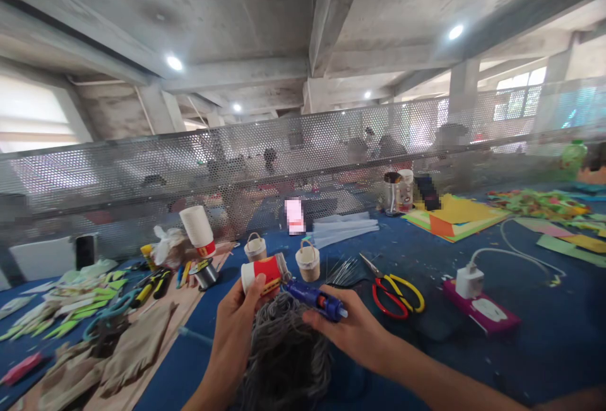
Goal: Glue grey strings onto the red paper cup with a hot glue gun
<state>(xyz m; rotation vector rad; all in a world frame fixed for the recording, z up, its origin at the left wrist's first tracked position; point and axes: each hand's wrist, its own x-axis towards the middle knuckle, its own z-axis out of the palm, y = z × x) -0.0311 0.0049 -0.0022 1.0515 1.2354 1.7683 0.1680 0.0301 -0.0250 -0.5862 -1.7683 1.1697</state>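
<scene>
My left hand [239, 313] grips a red and white paper cup [262, 273] lying on its side, its open end facing right. My right hand [353, 329] holds a blue glue gun [315, 298] with its nozzle pointed at the rim of the cup. A bundle of grey yarn [284, 351] hangs below the cup, between my two forearms. Two small paper-cup baskets [307, 259] with handles stand on the blue table [544, 341] just behind the cup.
Red and yellow scissors [395, 291] lie right of my hands, beside a white charger on a pink power strip [478, 303]. A stack of paper cups [199, 231], pliers, brown fabric and green paper cut-outs fill the left. Coloured paper sheets [452, 215] lie far right. A perforated metal screen [237, 165] backs the table.
</scene>
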